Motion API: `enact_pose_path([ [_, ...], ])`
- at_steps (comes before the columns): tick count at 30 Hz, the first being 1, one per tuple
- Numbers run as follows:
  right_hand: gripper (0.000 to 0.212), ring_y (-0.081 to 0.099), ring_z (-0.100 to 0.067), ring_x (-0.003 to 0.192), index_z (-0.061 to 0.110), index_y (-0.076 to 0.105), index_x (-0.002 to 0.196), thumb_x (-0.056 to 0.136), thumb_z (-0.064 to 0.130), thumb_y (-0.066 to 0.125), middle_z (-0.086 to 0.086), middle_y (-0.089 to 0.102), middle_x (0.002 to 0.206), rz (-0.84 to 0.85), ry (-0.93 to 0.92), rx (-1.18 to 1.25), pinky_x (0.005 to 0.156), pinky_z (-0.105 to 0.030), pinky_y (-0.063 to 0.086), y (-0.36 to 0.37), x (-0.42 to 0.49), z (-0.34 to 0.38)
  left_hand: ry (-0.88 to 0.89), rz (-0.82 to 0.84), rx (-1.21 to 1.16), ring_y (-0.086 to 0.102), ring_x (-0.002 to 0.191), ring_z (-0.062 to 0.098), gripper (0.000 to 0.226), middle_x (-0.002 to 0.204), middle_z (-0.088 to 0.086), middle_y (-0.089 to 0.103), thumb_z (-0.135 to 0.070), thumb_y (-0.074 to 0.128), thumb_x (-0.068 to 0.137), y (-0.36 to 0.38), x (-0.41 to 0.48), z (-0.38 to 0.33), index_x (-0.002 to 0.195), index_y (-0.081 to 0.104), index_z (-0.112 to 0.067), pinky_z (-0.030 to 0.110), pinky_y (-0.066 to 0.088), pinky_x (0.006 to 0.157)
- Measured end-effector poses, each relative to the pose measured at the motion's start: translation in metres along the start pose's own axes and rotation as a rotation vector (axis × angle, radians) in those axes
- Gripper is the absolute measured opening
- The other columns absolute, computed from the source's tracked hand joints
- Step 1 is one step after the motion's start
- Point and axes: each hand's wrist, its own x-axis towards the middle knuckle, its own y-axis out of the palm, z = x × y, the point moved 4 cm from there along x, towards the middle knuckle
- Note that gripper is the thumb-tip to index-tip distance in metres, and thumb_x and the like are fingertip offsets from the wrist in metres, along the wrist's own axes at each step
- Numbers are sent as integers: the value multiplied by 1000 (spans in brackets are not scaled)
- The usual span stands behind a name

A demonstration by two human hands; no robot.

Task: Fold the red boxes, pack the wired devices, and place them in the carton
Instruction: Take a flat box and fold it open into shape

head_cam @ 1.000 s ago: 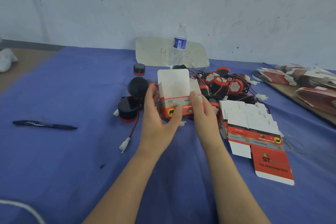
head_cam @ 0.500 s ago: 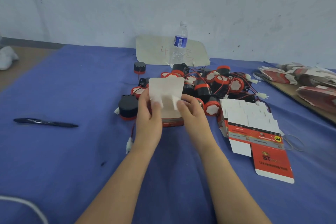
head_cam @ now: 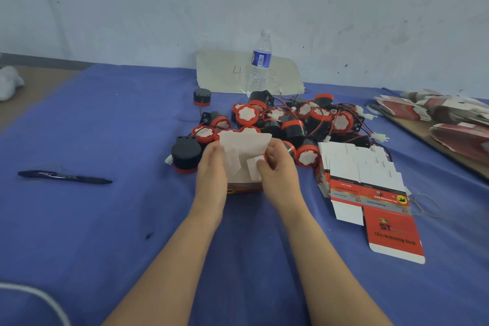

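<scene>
Red box (head_cam: 242, 164) | between left hand (head_cam: 211, 167), right hand (head_cam: 277, 169) | gripped

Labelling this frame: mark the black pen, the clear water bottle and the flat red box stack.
Black pen (head_cam: 64, 177): head view, mid-barrel.
Clear water bottle (head_cam: 261, 58): head view, blue label.
Flat red box stack (head_cam: 367, 191): head view, top sheet's red band.
</scene>
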Motion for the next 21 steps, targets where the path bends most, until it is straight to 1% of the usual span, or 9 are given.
enact_pose_path([
  [3, 36, 59, 6, 82, 39, 58, 88, 93, 5, 46, 25, 65, 84, -16, -1, -63, 66, -8, 47, -2, 1, -4, -65, 82, -110, 62, 112, 19, 59, 115, -1, 69, -66, 34, 90, 4, -3, -1, 117, 65, -24, 40, 47, 101],
  [5, 35, 58, 4, 80, 37, 59, 84, 96, 7, 45, 23, 64, 81, -29, -12, -83, 64, -7, 45, -3, 0, -3, -37, 65, -45, 64, 105, 16, 62, 109, -4, 70, -77, 40, 81, 6, -5, -4, 104, 66, -26, 38, 48, 96],
  [7, 40, 58, 4, 81, 39, 59, 83, 97, 6, 43, 25, 63, 81, 10, -25, -98, 64, -5, 44, -4, -1, 0, 2, 26, 50, 58, 92, 15, 42, 95, -3, 62, -66, 44, 84, 6, -2, -8, 84, 56, -26, 43, 46, 91],
  [9, 43, 57, 2, 88, 40, 62, 91, 97, 4, 39, 22, 64, 93, 109, -20, -144, 67, -5, 43, -6, 0, 3, -24, -5, 66, 52, 87, 22, 32, 90, 6, 55, -52, 47, 81, 4, -1, -9, 84, 53, -21, 45, 45, 82],
  [11, 42, 54, 4, 94, 37, 63, 107, 97, 4, 39, 15, 61, 106, 211, 6, -200, 69, -3, 43, -9, 2, 5, -47, -8, 22, 58, 93, 26, 26, 98, 10, 62, -36, 48, 81, 2, 0, -5, 94, 60, -17, 45, 49, 80],
  [14, 41, 53, -1, 104, 33, 57, 124, 94, 7, 48, 10, 55, 123, 335, 40, -196, 76, -4, 45, -10, -1, 6, 15, 12, 59, 62, 93, 14, 26, 102, -3, 64, -11, 42, 92, -1, -1, 0, 98, 63, -24, 25, 53, 66],
  [15, 43, 49, -4, 113, 33, 53, 130, 93, 10, 53, 9, 50, 131, 395, 50, -194, 82, -6, 44, -9, -3, 6, 46, 12, 109, 60, 94, 11, 28, 103, -8, 62, -7, 41, 92, -1, -1, 1, 94, 63, -24, 21, 52, 67],
  [18, 58, 27, -6, 135, 43, 41, 139, 87, 34, 66, 14, 20, 151, 587, 164, -186, 105, -21, 33, -8, -9, 2, 130, 20, 315, 53, 105, 6, 29, 115, -8, 57, -2, 46, 90, 1, -1, 2, 81, 61, -25, 25, 47, 86],
  [21, 59, 27, -9, 137, 44, 40, 138, 86, 36, 66, 15, 12, 155, 590, 185, -173, 110, -30, 33, -10, -9, 2, 133, 61, 369, 53, 103, 5, 29, 120, -4, 55, -1, 48, 91, -1, 0, 3, 93, 60, -28, 29, 48, 91],
])
